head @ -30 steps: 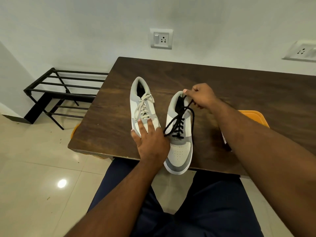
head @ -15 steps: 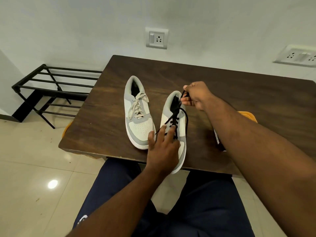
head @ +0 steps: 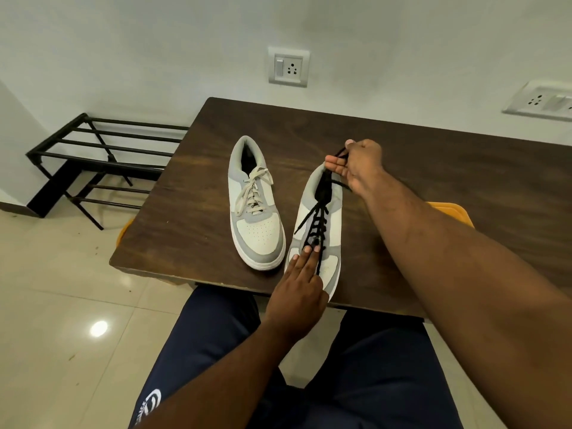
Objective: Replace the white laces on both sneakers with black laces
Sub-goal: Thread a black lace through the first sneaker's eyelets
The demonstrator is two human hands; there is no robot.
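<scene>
- Our right hand (head: 359,168) pinches the ends of the black lace (head: 315,224) above the collar of the right sneaker (head: 332,218), which lies near the front edge of the wooden table (head: 448,168).
- Our left hand (head: 298,289) lies flat, fingers straight, pressing on the toe and lowest crossings.
- We judge it best to pin the shoe firmly and draw both ends evenly, snugging each crossing.
- The left sneaker (head: 257,230), just beside it, has its white lace (head: 252,190) in place.
</scene>
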